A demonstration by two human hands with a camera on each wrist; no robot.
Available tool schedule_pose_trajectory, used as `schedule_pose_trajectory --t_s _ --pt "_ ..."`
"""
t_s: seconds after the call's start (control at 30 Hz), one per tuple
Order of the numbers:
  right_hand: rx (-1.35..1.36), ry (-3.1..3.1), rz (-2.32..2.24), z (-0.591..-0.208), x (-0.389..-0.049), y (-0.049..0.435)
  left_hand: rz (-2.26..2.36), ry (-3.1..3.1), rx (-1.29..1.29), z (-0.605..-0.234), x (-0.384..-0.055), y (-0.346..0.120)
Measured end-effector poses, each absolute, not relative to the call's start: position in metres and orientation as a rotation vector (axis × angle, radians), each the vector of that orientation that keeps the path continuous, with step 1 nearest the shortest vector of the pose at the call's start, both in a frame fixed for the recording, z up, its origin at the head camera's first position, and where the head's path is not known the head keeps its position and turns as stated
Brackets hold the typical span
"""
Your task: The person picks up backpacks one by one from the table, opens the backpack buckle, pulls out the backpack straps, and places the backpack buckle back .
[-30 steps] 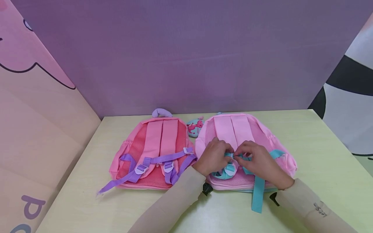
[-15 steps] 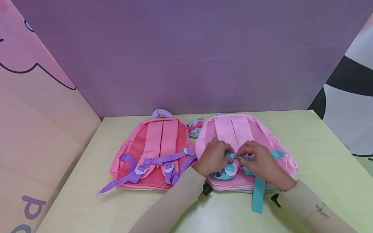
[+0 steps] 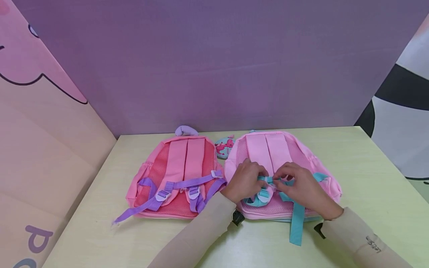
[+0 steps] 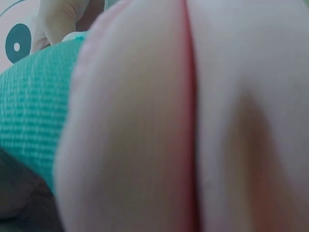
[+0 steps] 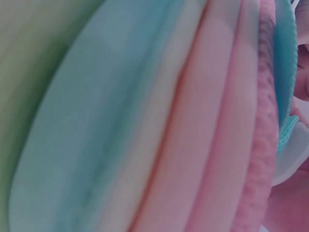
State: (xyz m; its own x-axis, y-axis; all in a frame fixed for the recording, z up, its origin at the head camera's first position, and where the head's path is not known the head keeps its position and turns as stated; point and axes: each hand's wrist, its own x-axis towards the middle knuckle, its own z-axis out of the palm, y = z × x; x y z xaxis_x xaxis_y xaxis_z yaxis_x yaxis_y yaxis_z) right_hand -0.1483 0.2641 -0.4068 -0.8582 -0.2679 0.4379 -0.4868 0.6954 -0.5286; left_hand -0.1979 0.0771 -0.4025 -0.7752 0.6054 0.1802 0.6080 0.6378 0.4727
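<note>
The light pink backpack (image 3: 303,160) lies back-side up on the table, its shoulder straps and teal webbing facing me. My left hand (image 3: 244,180) pinches a teal strap (image 3: 268,179) near a small whitish buckle at the bag's middle. Just right of it, my right hand (image 3: 298,184) pinches the other side of that spot with thumb and forefinger. Fingers partly hide what lies between the hands. A loose teal strap end (image 3: 296,225) hangs over the bag's lower edge. In the right wrist view a pale buckle (image 5: 292,154) and teal webbing (image 5: 287,133) show by the fingers.
A coral pink backpack (image 3: 157,160) with purple straps (image 3: 192,181) lies to the left, close beside the light pink one. A small teal patterned pouch (image 3: 223,147) sits between them at the back. A purple panel (image 3: 214,67) stands behind the table (image 3: 375,167).
My right hand has shifted slightly to the right, widening the gap to my left hand. The left hand and both backpacks stay almost where they were.
</note>
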Motion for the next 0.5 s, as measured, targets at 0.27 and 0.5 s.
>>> schedule_pose_trajectory --t_s 0.27,0.5 --pt "0.657 -2.576 0.959 -0.4089 -0.1517 0.2610 -0.790 -2.817 -1.090 -0.4035 -0.1991 0.0760" --pt "0.665 -2.580 0.930 -0.4089 -0.1514 0.2582 -0.776 -2.814 -1.092 -0.4033 -0.1987 0.0761"
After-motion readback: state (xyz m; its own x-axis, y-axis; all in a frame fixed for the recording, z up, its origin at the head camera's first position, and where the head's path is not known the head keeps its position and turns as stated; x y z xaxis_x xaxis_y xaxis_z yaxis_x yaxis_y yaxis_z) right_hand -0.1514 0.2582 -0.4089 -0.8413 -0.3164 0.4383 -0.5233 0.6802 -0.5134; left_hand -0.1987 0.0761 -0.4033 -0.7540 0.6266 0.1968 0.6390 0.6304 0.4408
